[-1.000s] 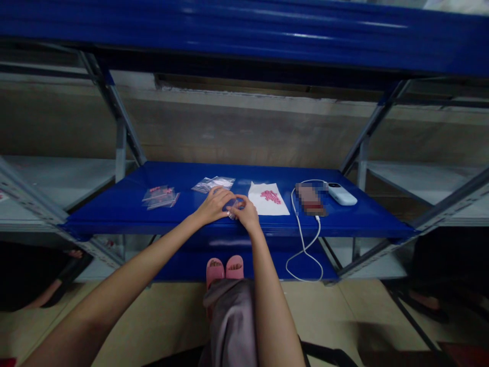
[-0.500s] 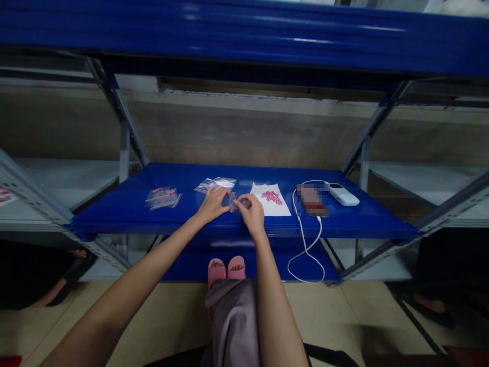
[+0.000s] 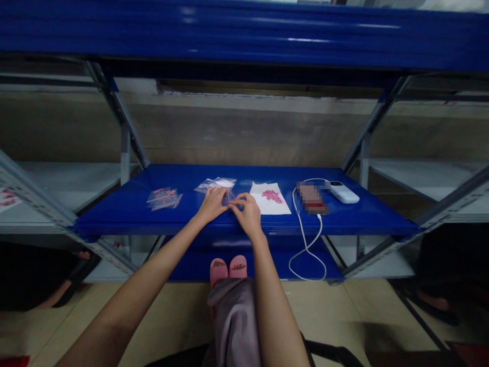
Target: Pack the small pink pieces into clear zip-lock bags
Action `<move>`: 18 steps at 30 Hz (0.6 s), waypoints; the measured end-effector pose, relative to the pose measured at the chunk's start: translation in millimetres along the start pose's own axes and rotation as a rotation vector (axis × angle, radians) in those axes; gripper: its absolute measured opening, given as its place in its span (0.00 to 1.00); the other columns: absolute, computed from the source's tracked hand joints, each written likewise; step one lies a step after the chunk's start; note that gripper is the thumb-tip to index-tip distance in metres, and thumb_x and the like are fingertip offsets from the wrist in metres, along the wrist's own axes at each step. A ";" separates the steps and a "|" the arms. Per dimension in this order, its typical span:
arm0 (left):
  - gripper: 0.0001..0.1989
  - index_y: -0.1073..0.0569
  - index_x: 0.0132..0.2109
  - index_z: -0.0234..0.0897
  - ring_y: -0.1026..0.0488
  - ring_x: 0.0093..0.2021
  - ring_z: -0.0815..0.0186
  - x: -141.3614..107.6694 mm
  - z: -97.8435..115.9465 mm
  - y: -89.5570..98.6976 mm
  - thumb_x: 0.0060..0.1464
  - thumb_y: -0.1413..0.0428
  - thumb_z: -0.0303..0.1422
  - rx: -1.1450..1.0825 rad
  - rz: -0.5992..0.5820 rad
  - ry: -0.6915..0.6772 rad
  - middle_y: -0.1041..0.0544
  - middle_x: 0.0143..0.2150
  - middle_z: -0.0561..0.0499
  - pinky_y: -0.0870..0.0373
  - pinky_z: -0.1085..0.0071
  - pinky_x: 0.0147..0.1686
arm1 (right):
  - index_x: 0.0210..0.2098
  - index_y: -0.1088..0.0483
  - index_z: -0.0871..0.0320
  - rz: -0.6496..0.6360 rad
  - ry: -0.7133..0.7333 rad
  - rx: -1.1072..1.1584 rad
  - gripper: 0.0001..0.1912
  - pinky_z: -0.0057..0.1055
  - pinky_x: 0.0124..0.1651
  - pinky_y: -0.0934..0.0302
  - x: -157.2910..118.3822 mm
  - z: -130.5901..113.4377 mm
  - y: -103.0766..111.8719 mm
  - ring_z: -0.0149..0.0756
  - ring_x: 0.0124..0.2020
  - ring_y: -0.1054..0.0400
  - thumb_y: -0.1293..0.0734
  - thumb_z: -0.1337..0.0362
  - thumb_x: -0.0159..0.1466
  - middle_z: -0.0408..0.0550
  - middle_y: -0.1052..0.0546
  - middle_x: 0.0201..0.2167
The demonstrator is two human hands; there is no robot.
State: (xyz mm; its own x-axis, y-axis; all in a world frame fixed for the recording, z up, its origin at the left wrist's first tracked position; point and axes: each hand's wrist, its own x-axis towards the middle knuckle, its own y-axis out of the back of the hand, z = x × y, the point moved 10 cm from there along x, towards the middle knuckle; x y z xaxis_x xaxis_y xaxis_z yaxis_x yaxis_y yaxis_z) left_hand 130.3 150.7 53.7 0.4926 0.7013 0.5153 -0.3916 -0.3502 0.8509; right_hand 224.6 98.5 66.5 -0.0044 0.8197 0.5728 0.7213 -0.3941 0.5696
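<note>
Between my hands, over the blue shelf, is a small clear plastic bag (image 3: pixel 228 197). My left hand (image 3: pixel 214 204) grips its left side with curled fingers. The thumb and fingertips of my right hand (image 3: pixel 246 211) pinch its near edge. Whether anything is inside the bag is too small to tell. Just beyond my left hand lies a stack of clear plastic bags (image 3: pixel 216 184). To the right of my right hand, small pink pieces (image 3: pixel 272 196) are heaped on a white sheet of paper (image 3: pixel 267 208). Farther left rest several bags with pink pieces in them (image 3: pixel 165 198).
A phone (image 3: pixel 311 198) with a white cable (image 3: pixel 301 234) lies right of the paper, beside a white power bank (image 3: pixel 344 192). Metal posts (image 3: pixel 126 137) frame the blue shelf (image 3: pixel 126 211). Another blue shelf (image 3: pixel 244 38) crosses above. Other people's feet show at both sides.
My right hand has shifted slightly left, and its fingertips have closed together at the bag's edge beside my left thumb. My left hand stays in nearly the same place.
</note>
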 end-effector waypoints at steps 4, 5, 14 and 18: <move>0.08 0.36 0.38 0.35 0.33 0.43 0.56 0.5 -2.0 -2.1 0.49 0.48 0.32 0.042 -0.020 0.021 0.29 0.37 0.45 0.41 0.59 0.46 | 0.33 0.25 0.54 0.012 0.033 0.007 0.09 0.30 0.44 0.42 -0.6 -11.2 1.4 0.35 0.41 0.36 0.38 0.65 0.60 0.45 0.28 0.38; 0.08 0.36 0.38 0.35 0.33 0.43 0.56 0.6 -2.2 -2.2 0.50 0.48 0.32 0.050 -0.024 0.024 0.29 0.37 0.45 0.41 0.60 0.45 | 0.33 0.25 0.54 0.015 0.045 0.002 0.09 0.30 0.44 0.42 -1.0 -13.6 1.8 0.35 0.41 0.36 0.38 0.65 0.60 0.45 0.27 0.38; 0.07 0.36 0.34 0.36 0.32 0.38 0.55 1.7 -4.2 0.0 0.51 0.49 0.35 0.026 -0.038 0.072 0.30 0.33 0.46 0.40 0.60 0.41 | 0.38 0.27 0.54 -0.018 0.090 -0.145 0.14 0.32 0.41 0.45 -3.2 -17.7 0.6 0.38 0.39 0.38 0.44 0.61 0.64 0.48 0.26 0.36; 0.08 0.36 0.34 0.36 0.32 0.38 0.56 1.4 -3.4 2.5 0.51 0.49 0.37 0.027 -0.014 0.061 0.30 0.33 0.46 0.40 0.61 0.40 | 0.37 0.27 0.54 -0.006 0.088 -0.178 0.14 0.32 0.41 0.46 -3.1 -15.8 3.3 0.39 0.39 0.39 0.44 0.61 0.65 0.48 0.26 0.34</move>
State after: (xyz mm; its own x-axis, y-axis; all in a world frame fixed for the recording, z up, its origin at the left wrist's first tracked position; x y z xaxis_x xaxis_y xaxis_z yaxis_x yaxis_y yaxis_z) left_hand 127.4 153.0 56.2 0.4490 0.7426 0.4970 -0.3639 -0.3560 0.8607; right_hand 216.0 88.1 75.9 -0.0741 0.7859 0.6139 0.5873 -0.4631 0.6638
